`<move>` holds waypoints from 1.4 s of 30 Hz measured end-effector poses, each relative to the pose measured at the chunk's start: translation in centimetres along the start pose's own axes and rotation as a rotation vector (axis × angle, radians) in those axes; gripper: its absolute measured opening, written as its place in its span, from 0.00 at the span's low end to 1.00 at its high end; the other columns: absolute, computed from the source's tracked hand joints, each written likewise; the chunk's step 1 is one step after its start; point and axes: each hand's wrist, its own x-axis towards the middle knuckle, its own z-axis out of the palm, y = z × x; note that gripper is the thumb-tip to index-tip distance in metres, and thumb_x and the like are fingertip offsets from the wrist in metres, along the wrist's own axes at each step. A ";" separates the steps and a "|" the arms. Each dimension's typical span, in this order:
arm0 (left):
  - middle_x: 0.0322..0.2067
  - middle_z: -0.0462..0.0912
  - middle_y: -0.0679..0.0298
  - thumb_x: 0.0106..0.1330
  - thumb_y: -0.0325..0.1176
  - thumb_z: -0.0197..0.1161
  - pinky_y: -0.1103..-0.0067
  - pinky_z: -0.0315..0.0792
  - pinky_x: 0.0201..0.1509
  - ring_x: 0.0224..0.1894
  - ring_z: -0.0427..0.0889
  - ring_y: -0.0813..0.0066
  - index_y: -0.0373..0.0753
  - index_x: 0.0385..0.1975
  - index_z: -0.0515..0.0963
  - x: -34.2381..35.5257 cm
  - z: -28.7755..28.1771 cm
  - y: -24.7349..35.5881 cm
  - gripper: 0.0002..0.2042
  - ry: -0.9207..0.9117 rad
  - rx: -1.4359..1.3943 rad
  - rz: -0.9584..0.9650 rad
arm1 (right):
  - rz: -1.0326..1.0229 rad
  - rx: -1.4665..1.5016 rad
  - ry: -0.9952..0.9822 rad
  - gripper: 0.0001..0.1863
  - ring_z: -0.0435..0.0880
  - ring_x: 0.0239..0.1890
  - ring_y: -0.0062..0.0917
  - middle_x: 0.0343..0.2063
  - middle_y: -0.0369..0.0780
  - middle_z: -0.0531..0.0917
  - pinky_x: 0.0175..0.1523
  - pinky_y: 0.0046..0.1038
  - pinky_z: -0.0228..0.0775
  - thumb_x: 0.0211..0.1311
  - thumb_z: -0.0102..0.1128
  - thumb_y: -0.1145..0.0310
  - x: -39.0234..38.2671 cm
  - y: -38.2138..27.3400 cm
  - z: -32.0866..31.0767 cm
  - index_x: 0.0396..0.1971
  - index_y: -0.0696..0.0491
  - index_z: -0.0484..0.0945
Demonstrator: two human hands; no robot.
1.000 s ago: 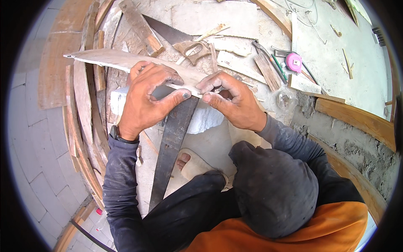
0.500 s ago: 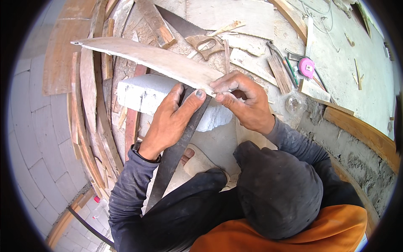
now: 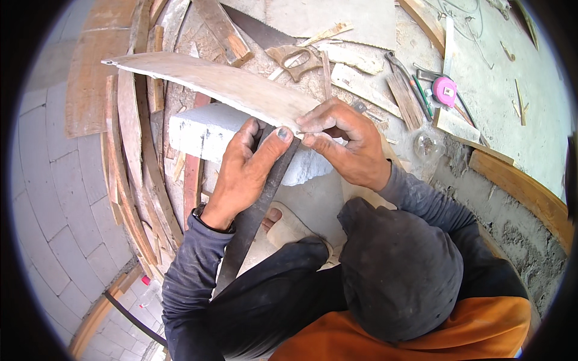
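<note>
My left hand [image 3: 241, 168] grips the right end of a thin, pale wooden board [image 3: 205, 75], its thumb pressed near the corner. Under that hand a long, dark flat bar [image 3: 253, 222] slants down to my leg. My right hand [image 3: 346, 141] is closed in a pinch at the same board end, next to the left thumb. Something small and thin shows at its fingertips, too small to make out. Below the board lies a white block [image 3: 201, 135] with a rough, broken edge, partly hidden by my hands.
A handsaw [image 3: 295, 60] lies beyond the board among sawdust and wood scraps. Pliers [image 3: 400, 69], a pink tape measure [image 3: 444, 90] and a pencil-like green stick [image 3: 419, 87] are at right. Long timber strips [image 3: 144, 144] line the left, beside a block wall [image 3: 60, 198].
My right fingertips have shifted slightly left and closed tighter at the board's end. A dark metal end now shows beyond the right hand. The left hand keeps its grip.
</note>
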 end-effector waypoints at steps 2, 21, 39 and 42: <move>0.45 0.81 0.60 0.76 0.47 0.66 0.78 0.73 0.53 0.47 0.76 0.77 0.27 0.53 0.76 -0.1 0.0 -0.1 0.24 0.006 0.017 -0.016 | 0.028 -0.015 -0.004 0.11 0.88 0.46 0.29 0.44 0.41 0.87 0.46 0.28 0.81 0.68 0.72 0.66 0.0 -0.3 0.1 0.43 0.57 0.83; 0.32 0.80 0.64 0.74 0.49 0.67 0.80 0.70 0.38 0.35 0.73 0.81 0.29 0.41 0.79 0.5 0.6 -1.3 0.23 0.114 0.025 -0.024 | 0.065 0.076 0.038 0.11 0.87 0.45 0.27 0.43 0.40 0.86 0.47 0.27 0.80 0.69 0.72 0.66 -0.4 -0.2 0.6 0.42 0.57 0.82; 0.49 0.76 0.53 0.66 0.45 0.76 0.65 0.63 0.67 0.57 0.71 0.58 0.32 0.56 0.78 0.0 1.6 -2.2 0.27 0.523 0.531 0.599 | 0.054 0.044 0.045 0.11 0.87 0.45 0.23 0.45 0.38 0.88 0.47 0.26 0.78 0.68 0.72 0.64 -0.7 0.2 0.3 0.41 0.56 0.84; 0.52 0.76 0.52 0.66 0.42 0.75 0.59 0.56 0.71 0.62 0.67 0.51 0.41 0.59 0.82 -1.3 0.7 -1.6 0.24 0.495 0.834 0.615 | 0.054 0.034 0.053 0.11 0.87 0.45 0.23 0.45 0.38 0.88 0.48 0.26 0.78 0.68 0.73 0.64 -0.7 0.1 0.3 0.41 0.56 0.85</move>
